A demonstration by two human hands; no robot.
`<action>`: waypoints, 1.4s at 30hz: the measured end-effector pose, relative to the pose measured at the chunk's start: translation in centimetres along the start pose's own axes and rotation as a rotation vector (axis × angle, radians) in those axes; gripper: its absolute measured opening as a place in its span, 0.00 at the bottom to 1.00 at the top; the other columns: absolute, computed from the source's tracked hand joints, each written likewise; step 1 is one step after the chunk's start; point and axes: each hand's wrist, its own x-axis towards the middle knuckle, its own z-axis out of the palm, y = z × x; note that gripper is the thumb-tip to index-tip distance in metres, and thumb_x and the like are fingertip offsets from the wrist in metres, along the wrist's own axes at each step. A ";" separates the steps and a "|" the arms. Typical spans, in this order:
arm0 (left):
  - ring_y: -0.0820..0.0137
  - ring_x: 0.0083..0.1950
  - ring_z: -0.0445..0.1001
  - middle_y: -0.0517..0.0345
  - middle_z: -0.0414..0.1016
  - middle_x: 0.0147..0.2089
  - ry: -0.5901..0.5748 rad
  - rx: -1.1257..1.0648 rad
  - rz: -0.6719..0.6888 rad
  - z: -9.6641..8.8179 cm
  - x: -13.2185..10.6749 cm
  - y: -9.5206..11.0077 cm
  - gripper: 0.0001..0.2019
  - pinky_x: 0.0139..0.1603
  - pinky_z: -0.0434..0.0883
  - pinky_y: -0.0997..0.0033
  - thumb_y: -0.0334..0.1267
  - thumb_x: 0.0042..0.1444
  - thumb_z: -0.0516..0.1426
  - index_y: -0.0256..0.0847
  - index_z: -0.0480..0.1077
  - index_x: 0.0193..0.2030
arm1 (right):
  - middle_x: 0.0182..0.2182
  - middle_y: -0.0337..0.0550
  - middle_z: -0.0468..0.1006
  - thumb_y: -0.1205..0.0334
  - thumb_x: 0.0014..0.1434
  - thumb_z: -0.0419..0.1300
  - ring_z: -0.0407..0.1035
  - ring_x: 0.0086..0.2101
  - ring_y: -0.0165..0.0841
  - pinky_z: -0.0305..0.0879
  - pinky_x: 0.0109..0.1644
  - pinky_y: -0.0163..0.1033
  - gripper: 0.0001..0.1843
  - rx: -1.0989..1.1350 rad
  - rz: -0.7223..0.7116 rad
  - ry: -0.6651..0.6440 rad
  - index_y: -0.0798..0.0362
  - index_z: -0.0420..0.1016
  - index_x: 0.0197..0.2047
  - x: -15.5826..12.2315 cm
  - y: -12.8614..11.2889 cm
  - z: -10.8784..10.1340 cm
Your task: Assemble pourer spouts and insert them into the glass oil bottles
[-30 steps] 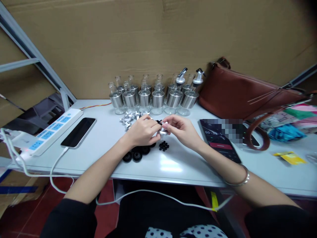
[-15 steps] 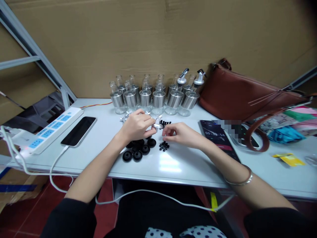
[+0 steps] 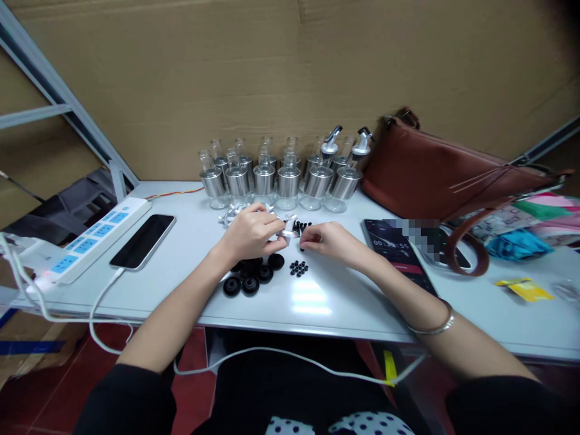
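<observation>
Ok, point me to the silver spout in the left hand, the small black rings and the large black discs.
silver spout [image 3: 287, 229]: head view, on its metal body.
small black rings [image 3: 299, 267]: head view, middle of the cluster.
large black discs [image 3: 250, 285]: head view, top of a front disc.

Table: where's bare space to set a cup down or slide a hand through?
Bare white patches lie between the dark phone and the left hand, along the table front edge below the small black rings, and between the timer phone and the yellow packet. Crowded: bottles, black discs, the silver spout in the left hand, the right hand beside it.
</observation>
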 end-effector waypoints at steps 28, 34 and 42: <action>0.74 0.22 0.66 0.62 0.70 0.21 -0.023 -0.057 0.005 0.2 0.1 0.5 0.11 0.37 0.65 0.71 0.32 0.56 0.48 0.39 0.66 0.25 | 0.29 0.41 0.79 0.55 0.49 0.66 0.72 0.32 0.33 0.69 0.39 0.41 0.12 0.727 -0.125 0.388 0.53 0.76 0.34 -0.6 -2.0 -0.2; 0.74 0.22 0.64 0.63 0.69 0.20 -0.010 -0.068 0.017 0.2 0.2 0.7 0.11 0.37 0.65 0.72 0.32 0.56 0.48 0.39 0.66 0.24 | 0.32 0.43 0.79 0.59 0.49 0.66 0.72 0.35 0.35 0.67 0.40 0.42 0.06 0.656 -0.223 0.435 0.52 0.79 0.31 -0.5 -2.0 -0.6; 0.74 0.22 0.65 0.63 0.70 0.21 -0.033 -0.056 0.014 0.5 0.1 1.0 0.13 0.37 0.65 0.72 0.32 0.58 0.48 0.38 0.66 0.24 | 0.30 0.39 0.79 0.62 0.45 0.69 0.73 0.33 0.33 0.70 0.41 0.42 0.11 0.786 -0.173 0.460 0.51 0.77 0.35 -0.6 -2.0 -0.5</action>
